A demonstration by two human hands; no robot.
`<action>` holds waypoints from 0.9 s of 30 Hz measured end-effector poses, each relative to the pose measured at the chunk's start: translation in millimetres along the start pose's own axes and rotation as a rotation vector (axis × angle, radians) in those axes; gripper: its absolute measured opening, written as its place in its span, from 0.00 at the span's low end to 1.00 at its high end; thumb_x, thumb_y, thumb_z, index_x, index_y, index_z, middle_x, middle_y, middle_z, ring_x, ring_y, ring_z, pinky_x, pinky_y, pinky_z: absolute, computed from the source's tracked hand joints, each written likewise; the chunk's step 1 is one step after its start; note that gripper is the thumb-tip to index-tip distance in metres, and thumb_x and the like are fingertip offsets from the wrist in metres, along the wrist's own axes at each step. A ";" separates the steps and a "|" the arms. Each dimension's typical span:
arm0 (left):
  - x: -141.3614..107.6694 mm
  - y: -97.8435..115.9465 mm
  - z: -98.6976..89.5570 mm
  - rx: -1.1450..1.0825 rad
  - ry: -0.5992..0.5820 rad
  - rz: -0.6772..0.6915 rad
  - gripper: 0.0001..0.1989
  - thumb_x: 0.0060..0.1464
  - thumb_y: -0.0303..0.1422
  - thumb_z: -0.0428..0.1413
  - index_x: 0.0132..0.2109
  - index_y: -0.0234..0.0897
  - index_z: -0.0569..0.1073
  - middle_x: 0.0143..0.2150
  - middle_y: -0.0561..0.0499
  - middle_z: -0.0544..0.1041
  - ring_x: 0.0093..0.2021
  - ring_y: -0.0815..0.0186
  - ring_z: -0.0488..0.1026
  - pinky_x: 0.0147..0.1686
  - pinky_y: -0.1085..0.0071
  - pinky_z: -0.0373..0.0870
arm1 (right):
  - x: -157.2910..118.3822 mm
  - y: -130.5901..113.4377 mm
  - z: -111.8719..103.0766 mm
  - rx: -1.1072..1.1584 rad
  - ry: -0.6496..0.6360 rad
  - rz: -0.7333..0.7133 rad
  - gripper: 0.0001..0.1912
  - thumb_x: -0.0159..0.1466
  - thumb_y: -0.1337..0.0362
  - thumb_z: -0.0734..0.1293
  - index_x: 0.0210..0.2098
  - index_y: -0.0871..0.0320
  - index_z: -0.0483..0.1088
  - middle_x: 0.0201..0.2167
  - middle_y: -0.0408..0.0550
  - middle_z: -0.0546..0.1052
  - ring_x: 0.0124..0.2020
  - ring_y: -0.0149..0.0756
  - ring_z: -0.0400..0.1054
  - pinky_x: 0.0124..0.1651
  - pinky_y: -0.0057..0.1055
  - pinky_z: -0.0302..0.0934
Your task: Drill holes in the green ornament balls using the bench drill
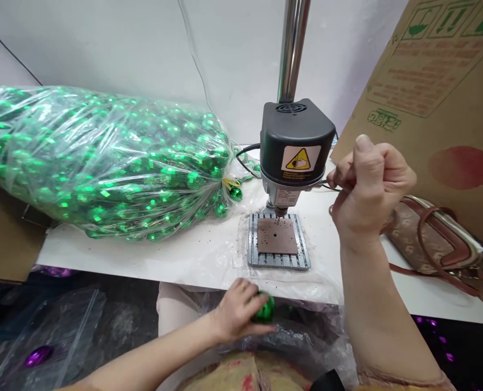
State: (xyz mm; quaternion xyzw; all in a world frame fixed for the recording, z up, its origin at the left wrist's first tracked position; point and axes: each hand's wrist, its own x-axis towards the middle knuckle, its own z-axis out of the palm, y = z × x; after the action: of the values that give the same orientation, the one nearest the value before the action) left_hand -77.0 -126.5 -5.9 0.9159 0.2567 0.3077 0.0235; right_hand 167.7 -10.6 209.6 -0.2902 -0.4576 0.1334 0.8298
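Observation:
My left hand (238,310) is closed around a shiny green ball (264,308), just in front of the table edge and over my lap. My right hand (371,190) is raised in a fist at the right side of a small black drill press (297,136). A thin lever runs from the press into my fingers, and its end is hidden by them. Below the drill bit (278,220), a brown square pad (277,244) with a dark hole lies on the grooved metal base (280,261). Small shavings are scattered over the pad and base.
A large clear bag (114,168) full of green mirrored balls lies on the left of the white table (208,267). On the right are a brown handbag (432,239) and a tall cardboard box (437,125). A purple ball (38,355) lies low at left by clear plastic.

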 end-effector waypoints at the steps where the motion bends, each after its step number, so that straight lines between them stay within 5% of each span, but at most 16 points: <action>1: -16.5 4.6 0.3 0.108 -0.065 0.096 0.24 0.59 0.47 0.66 0.55 0.39 0.74 0.40 0.46 0.80 0.39 0.60 0.77 0.42 0.61 0.75 | -0.2 0.1 0.0 -0.005 0.000 -0.002 0.23 0.65 0.61 0.69 0.19 0.55 0.55 0.14 0.32 0.60 0.15 0.20 0.53 0.21 0.28 0.50; 4: -47.6 6.5 2.9 0.254 -0.173 0.223 0.25 0.57 0.43 0.68 0.58 0.42 0.74 0.48 0.44 0.82 0.49 0.54 0.78 0.54 0.55 0.76 | -0.5 0.6 -0.1 -0.022 0.008 -0.003 0.23 0.65 0.60 0.69 0.19 0.55 0.55 0.14 0.33 0.61 0.15 0.20 0.53 0.21 0.28 0.50; 8: -19.1 -26.2 -0.1 0.060 0.047 0.229 0.17 0.63 0.43 0.63 0.56 0.44 0.76 0.46 0.44 0.83 0.47 0.54 0.80 0.49 0.55 0.79 | -1.3 1.4 -1.1 -0.033 0.009 0.001 0.23 0.65 0.59 0.69 0.19 0.55 0.56 0.14 0.33 0.61 0.16 0.20 0.54 0.20 0.29 0.50; 12: 84.6 -96.7 -16.3 0.070 0.075 -0.286 0.16 0.68 0.27 0.48 0.56 0.42 0.77 0.47 0.41 0.82 0.49 0.53 0.81 0.53 0.55 0.77 | -1.1 1.9 -2.1 -0.016 0.020 -0.018 0.23 0.65 0.60 0.70 0.19 0.54 0.57 0.14 0.34 0.62 0.15 0.21 0.55 0.20 0.29 0.50; 15: 164.8 -150.2 -26.6 0.241 -0.074 -0.781 0.21 0.68 0.23 0.46 0.63 0.36 0.74 0.56 0.33 0.80 0.57 0.49 0.79 0.58 0.55 0.74 | -0.8 1.8 -1.5 -0.007 0.025 -0.027 0.23 0.65 0.60 0.70 0.19 0.54 0.57 0.14 0.34 0.62 0.15 0.21 0.55 0.20 0.29 0.51; 18: 211.9 -184.7 -25.5 0.304 -0.226 -1.002 0.20 0.69 0.22 0.46 0.60 0.30 0.76 0.54 0.28 0.81 0.55 0.45 0.81 0.55 0.55 0.75 | -0.9 1.5 -1.2 -0.010 0.018 -0.026 0.23 0.65 0.60 0.69 0.18 0.54 0.57 0.13 0.34 0.61 0.15 0.22 0.55 0.19 0.29 0.50; 22: 224.7 -201.2 -13.4 0.329 -0.275 -1.034 0.17 0.69 0.25 0.51 0.60 0.25 0.75 0.52 0.24 0.82 0.54 0.43 0.82 0.53 0.55 0.75 | -1.0 1.2 -2.8 -0.034 -0.003 -0.021 0.23 0.65 0.58 0.70 0.19 0.55 0.57 0.14 0.34 0.62 0.15 0.22 0.55 0.20 0.29 0.52; 27: 213.8 -199.1 -2.8 0.366 -0.301 -0.997 0.27 0.68 0.32 0.56 0.70 0.27 0.64 0.56 0.26 0.80 0.57 0.45 0.80 0.55 0.57 0.75 | -1.1 1.6 -4.1 -0.023 -0.011 -0.029 0.23 0.65 0.56 0.70 0.20 0.55 0.57 0.14 0.34 0.62 0.15 0.22 0.55 0.19 0.29 0.52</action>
State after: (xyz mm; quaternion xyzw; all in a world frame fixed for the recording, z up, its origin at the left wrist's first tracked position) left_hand -24.2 149.5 74.3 0.7063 0.7026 0.0753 0.0435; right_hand 170.7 -11.3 206.2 -0.2923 -0.4679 0.1176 0.8257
